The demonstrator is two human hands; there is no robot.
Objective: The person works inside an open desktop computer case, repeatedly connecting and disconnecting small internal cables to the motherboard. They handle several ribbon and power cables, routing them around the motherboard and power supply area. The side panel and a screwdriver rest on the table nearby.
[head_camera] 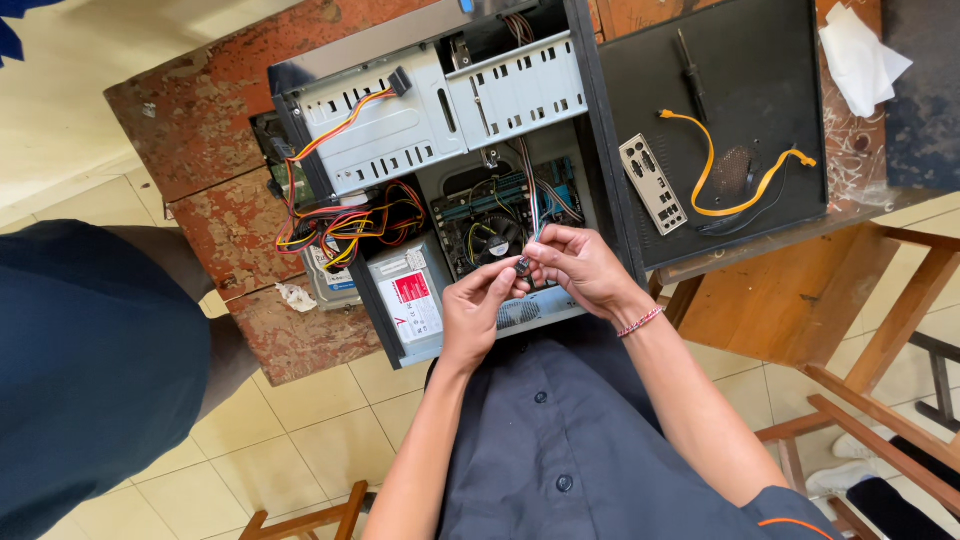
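Both hands meet over the open computer case (600, 150). Left hand (472, 312) and right hand (585, 268) pinch closed on a small round dark part (522, 266) between fingertips. It appears light, hard, easily dropped; best held by its edge.

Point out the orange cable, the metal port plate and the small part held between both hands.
orange cable (712, 170): head view, on its middle stretch.
metal port plate (652, 184): head view, centre of the plate.
small part (522, 266): head view, on its visible face between the fingertips.
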